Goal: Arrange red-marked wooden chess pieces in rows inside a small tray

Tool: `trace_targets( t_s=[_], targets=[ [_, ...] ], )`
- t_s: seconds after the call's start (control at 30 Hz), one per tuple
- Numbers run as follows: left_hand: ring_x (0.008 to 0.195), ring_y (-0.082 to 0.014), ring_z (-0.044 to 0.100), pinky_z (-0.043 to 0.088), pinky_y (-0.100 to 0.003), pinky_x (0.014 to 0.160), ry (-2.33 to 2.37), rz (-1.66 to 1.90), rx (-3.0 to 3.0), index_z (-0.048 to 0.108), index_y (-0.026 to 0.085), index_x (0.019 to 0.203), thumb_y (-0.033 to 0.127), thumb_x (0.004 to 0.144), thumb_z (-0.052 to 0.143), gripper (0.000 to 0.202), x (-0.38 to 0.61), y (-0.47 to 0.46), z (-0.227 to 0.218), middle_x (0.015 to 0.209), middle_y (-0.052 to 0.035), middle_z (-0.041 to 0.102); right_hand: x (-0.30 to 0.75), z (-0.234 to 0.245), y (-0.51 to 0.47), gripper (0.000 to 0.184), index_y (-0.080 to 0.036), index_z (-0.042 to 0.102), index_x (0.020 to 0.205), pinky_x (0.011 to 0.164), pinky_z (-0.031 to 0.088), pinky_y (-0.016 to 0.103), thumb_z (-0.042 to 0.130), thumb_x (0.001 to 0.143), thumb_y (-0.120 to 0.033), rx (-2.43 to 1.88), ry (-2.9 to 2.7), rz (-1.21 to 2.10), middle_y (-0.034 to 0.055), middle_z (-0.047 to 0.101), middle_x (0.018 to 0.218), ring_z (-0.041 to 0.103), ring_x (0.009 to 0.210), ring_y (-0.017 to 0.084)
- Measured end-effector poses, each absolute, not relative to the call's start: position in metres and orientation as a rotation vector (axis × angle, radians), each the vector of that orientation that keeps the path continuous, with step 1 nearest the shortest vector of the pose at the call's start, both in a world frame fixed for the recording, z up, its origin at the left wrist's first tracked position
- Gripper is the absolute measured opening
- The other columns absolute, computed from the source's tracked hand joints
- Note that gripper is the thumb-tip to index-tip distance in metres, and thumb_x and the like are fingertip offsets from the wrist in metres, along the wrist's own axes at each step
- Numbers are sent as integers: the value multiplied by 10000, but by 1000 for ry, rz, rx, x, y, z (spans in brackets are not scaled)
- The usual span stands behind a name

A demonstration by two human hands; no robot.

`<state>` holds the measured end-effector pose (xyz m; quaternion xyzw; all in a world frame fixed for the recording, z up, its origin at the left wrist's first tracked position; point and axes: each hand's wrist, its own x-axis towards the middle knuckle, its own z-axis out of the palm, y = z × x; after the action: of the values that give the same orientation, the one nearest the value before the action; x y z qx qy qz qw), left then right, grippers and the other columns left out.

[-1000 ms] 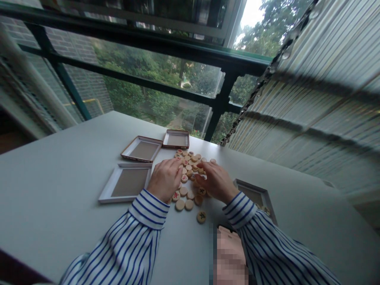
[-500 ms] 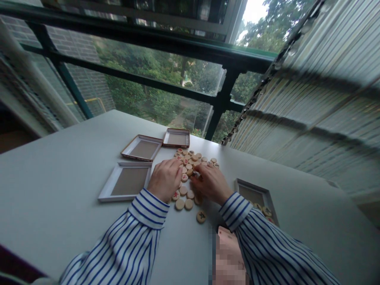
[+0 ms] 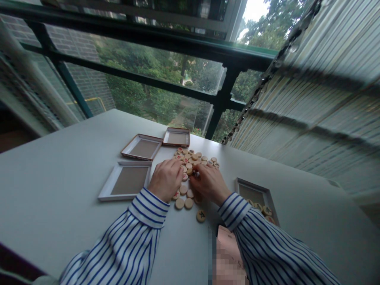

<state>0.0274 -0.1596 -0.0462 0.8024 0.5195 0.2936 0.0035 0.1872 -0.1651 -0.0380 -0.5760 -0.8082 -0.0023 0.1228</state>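
Observation:
Several round wooden xiangqi pieces (image 3: 189, 166) lie in a loose cluster at the middle of the table, some with red or black characters facing up. My left hand (image 3: 166, 179) rests at the cluster's left edge, fingers bent and pressed together, their tips hidden from me. On the right side, my right hand (image 3: 210, 183) is bent over the pieces, thumb and forefinger pinched around a xiangqi piece that shows only in part. One piece with a black character (image 3: 201, 215) sits apart, nearer to me.
Left of the pieces is a shallow white-walled box part (image 3: 107, 189); two brown-edged ones (image 3: 141, 147) (image 3: 176, 137) stand behind. At right, a tray (image 3: 268, 194) holds several pieces, partly behind my sleeve. A pink object (image 3: 227, 237), partly blurred out, lies in front. Beyond the table are windows.
Both hands stay almost in place. My left hand has shifted very slightly right, and a few pieces near the fingers have moved a little.

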Motion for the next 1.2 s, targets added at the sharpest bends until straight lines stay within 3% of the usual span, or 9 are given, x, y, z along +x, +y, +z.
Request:
trace_targets(
  t_s=[1.2],
  targets=[
    [938, -207, 549, 414, -351, 836, 1569, 928, 2493, 571, 156, 1008, 213, 834, 404, 247, 30, -160, -49, 1013, -73, 630, 191, -34, -169, 215, -196, 504, 977, 746, 318, 333, 459, 780, -270, -1705, -2280, -8, 66, 620, 936, 502, 906, 219]
  ],
)
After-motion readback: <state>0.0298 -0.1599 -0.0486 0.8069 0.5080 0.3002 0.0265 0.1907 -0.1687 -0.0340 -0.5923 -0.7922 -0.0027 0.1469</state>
